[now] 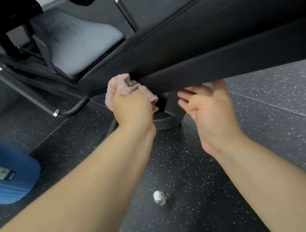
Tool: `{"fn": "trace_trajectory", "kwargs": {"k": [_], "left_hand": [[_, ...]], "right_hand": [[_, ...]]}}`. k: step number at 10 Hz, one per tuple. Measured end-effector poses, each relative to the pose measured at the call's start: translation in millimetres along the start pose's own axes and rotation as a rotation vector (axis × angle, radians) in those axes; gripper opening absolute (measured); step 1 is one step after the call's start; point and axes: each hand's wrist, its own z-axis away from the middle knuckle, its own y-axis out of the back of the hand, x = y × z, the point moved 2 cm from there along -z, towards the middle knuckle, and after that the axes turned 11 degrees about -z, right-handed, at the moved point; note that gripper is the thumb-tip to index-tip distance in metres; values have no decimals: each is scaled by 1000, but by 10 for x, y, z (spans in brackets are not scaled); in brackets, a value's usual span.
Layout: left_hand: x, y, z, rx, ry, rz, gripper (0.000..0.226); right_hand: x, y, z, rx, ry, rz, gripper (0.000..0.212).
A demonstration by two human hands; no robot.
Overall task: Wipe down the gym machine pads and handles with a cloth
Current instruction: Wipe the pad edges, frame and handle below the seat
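A long black back pad [225, 33] of the gym machine slants across the upper right. My left hand [132, 109] grips a bunched pink and grey cloth [122, 86] and holds it against the pad's lower end. My right hand [210, 107] is open, palm toward me, with its fingertips touching the underside of the pad's lower edge. Farther back lies the black seat pad [83, 43]. Two black handles with chrome caps stand near it, one handle [24, 90] at the left and one handle [126, 13] behind the pad.
A blue bucket [1, 162] with a label stands on the speckled rubber floor at the left. A small clear bottle with a white cap [159, 197] stands on the floor between my forearms. The machine's dark frame foot [166, 119] sits below the pad.
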Motion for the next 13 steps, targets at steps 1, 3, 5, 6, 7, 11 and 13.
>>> {"fn": "trace_trajectory", "kwargs": {"k": [1, 3, 5, 6, 7, 11, 13], "left_hand": [[88, 88, -190, 62, 160, -124, 27], [150, -60, 179, -150, 37, -155, 21], [166, -212, 385, -138, 67, -105, 22], [298, -142, 155, 81, 114, -123, 29], [276, -118, -48, 11, 83, -627, 19], [245, -76, 484, 14, 55, -167, 24], [228, 97, 227, 38, 62, -273, 19]], "right_hand": [[-150, 88, 5, 11, 31, -80, 57], [-196, 125, 88, -26, -100, -223, 48], [-218, 136, 117, -29, -188, -317, 49], [-218, 113, 135, -38, -199, -331, 53], [-221, 129, 118, -47, -210, -329, 54], [-94, 99, 135, -13, -248, -323, 49], [-45, 46, 224, -7, -394, -256, 24]]}}
